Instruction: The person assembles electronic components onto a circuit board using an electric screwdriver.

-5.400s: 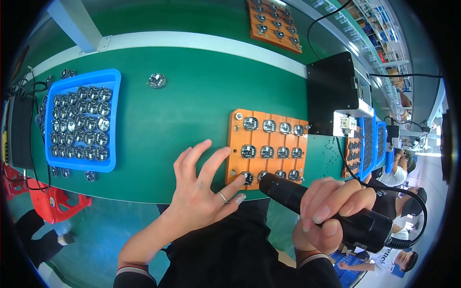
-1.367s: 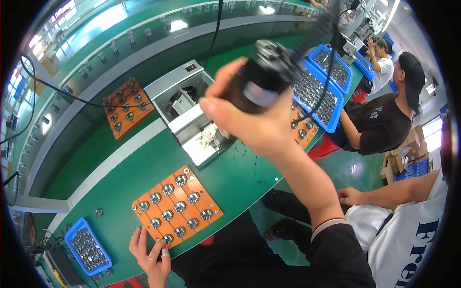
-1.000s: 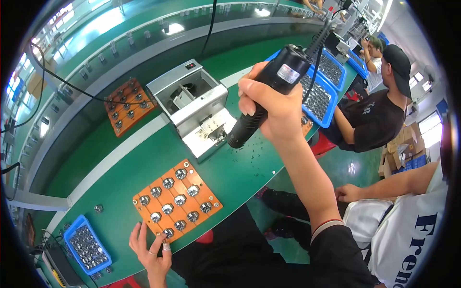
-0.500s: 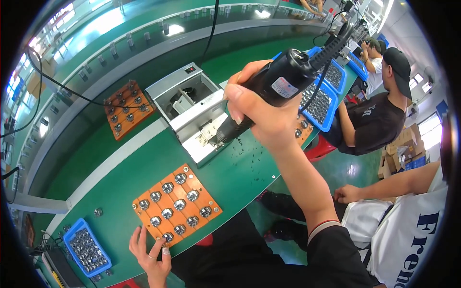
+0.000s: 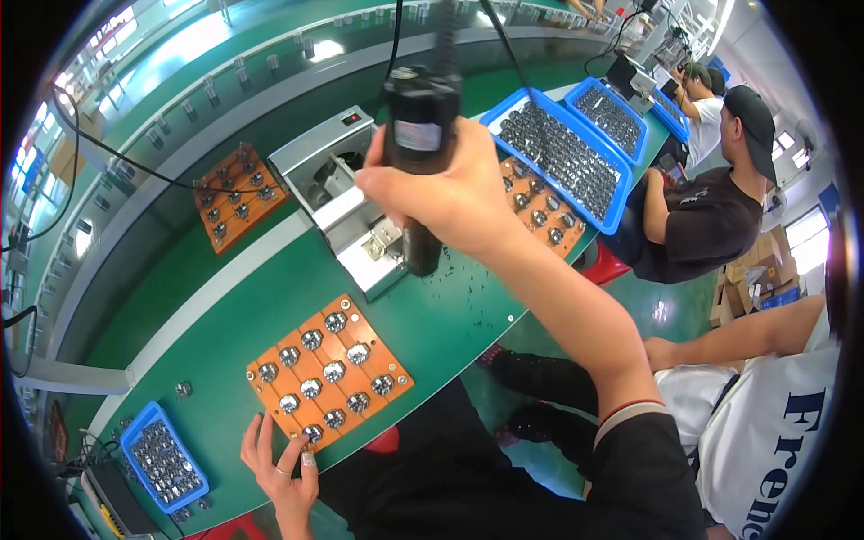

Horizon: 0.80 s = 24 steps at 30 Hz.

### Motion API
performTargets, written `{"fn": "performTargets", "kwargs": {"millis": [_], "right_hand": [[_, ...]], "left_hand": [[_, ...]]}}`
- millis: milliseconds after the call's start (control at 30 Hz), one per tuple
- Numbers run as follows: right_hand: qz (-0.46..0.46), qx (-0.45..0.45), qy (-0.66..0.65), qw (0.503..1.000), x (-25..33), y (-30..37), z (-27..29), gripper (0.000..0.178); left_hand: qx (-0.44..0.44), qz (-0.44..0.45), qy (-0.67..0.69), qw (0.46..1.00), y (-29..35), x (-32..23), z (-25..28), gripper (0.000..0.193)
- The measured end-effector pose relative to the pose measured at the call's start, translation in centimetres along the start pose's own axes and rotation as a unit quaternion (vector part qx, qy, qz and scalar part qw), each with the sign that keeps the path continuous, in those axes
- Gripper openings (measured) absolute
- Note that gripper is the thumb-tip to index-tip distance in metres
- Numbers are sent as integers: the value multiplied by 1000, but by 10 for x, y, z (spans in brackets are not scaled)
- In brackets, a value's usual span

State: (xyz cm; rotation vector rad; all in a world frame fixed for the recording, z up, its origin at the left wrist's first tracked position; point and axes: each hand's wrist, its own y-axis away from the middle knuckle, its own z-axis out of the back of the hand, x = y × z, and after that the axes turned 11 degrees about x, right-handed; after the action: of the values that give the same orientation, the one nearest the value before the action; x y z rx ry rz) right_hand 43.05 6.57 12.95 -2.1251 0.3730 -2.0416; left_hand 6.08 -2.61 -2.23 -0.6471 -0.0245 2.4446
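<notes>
My right hand (image 5: 450, 193) is wrapped round a black electric screwdriver (image 5: 423, 112), held upright with its cord running up from the top. Its lower end is just beside the grey metal screw feeder (image 5: 369, 292); the tip is not clearly seen. Nearer to me lies an orange fixture board (image 5: 300, 363) holding several shiny octagonal metal parts (image 5: 334, 371). At the board's near left edge is my left hand (image 5: 286, 477), with its fingers spread. Its fingertips are close to the nearest metal part (image 5: 312, 434); I cannot tell whether they touch it.
A small blue tray (image 5: 200, 490) of metal parts stands at the left. Larger filled blue trays (image 5: 621, 193) and another loaded orange board (image 5: 576, 243) are at the right. Across a rail lies a further orange board (image 5: 238, 229). Co-workers (image 5: 702, 216) sit along the right side.
My right hand has swung the screwdriver left, from a slant to upright, with its lower end moved off the feeder's front. My left hand has barely moved at the board.
</notes>
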Motion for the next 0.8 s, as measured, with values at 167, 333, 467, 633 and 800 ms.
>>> {"fn": "performTargets", "kwargs": {"millis": [167,333,467,633,800], "right_hand": [[78,-94,-63,991,-6,17,26,13],[99,-109,-105,984,-1,22,31,13],[126,-128,-90,980,1,21,33,13],[169,-110,-48,978,7,23,33,16],[183,-90,-14,979,0,15,17,21]], "left_hand": [[-7,-6,1,1000,-3,-6,4,24],[-4,-8,0,1000,-3,-4,3,22],[-4,-2,1,1000,-2,-4,4,21],[-1,-9,-3,1000,-1,1,1,22],[-1,2,4,1000,-1,-1,1,21]]}}
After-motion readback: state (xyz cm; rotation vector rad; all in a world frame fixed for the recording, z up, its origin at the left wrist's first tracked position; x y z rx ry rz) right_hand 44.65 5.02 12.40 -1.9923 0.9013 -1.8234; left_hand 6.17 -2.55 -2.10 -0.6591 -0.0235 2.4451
